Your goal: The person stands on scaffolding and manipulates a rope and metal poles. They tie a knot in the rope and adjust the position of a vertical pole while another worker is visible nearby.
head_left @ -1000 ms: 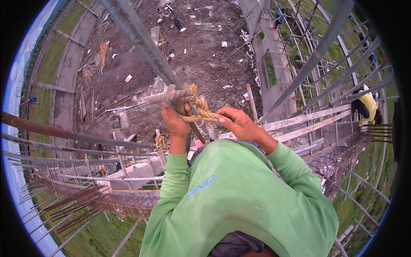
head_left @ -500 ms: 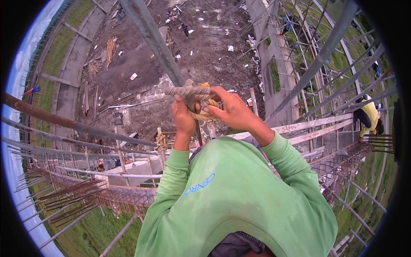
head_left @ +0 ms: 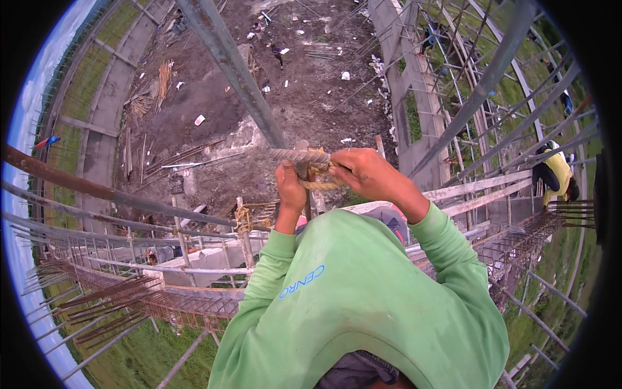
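Note:
In front of my chest, a short ribbed steel bar [head_left: 299, 155] lies crosswise by the lower end of a slanting grey metal pipe [head_left: 236, 71]. Yellowish rope [head_left: 322, 185] loops around below the bar. My left hand [head_left: 291, 191] is closed at the bar's left part, thumb up against it; its other fingers are mostly hidden. At the bar's right end my right hand [head_left: 377, 175] has its fingers pinched together on the rope, knuckles up. What lies under those fingertips is partly covered.
Long pipes cross on both sides, including a rusty one [head_left: 97, 185] at left. Rope binds an upright pole [head_left: 244, 227] nearby. Rebar cages [head_left: 181, 305] run below. A person in a yellow top [head_left: 558, 172] bends at the right. Far below lies dirt ground [head_left: 214, 123] with scattered planks.
My right hand has turned over and closed nearer the bar's right end, its fingers less spread. Both hands and the bar sit slightly lower and further right in the view.

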A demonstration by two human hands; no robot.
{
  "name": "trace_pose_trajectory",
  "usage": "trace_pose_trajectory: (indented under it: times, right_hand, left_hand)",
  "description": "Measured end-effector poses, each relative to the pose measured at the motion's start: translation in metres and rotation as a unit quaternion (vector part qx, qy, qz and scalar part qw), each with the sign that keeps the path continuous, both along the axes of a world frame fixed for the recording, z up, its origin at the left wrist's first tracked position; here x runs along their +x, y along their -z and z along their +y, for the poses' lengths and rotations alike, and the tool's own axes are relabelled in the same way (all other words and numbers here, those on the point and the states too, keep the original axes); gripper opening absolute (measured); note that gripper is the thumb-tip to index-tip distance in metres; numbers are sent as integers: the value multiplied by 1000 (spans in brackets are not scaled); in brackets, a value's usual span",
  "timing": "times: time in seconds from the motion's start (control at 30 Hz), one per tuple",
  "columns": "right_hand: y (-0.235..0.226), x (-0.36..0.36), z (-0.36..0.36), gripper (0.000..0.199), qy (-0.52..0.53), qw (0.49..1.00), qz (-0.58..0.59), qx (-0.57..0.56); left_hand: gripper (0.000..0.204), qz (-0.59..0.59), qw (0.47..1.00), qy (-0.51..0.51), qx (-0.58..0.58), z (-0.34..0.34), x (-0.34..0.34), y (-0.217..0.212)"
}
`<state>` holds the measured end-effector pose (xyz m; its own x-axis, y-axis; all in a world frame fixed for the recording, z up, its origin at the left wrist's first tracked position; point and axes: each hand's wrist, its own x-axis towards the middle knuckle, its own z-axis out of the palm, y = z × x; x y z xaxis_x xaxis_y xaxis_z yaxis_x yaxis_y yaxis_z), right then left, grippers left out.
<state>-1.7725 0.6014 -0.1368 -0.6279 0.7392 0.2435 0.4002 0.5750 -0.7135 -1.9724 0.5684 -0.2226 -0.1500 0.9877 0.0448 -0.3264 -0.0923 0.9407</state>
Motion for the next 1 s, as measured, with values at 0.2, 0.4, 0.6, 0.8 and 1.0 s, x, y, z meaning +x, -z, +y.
trace_pose_trajectory:
  times: [0.2,0.4,0.6,0.8,1.0]
  right_hand:
    - [12,-3,-1,15,32,999,15,-41]
    - [26,-6,-12,29,16,999,31,10]
    - [31,10,-41,29,-8,995,104,7]
    - [17,8,-49,27,18,995,72,-72]
    - [19,1,-50,22,-46,999,-4,27]
  left_hand:
    - [73,3,1000,-8,15,7,-2,-3]
    - [71,-25,999,-18,8,11,-5,-1]
    - [61,-83,996,33,-4,3,-9,18]
    - [61,-96,994,55,5,-12,-2,26]
    - [57,-24,999,-22,-11,3,-8,26]
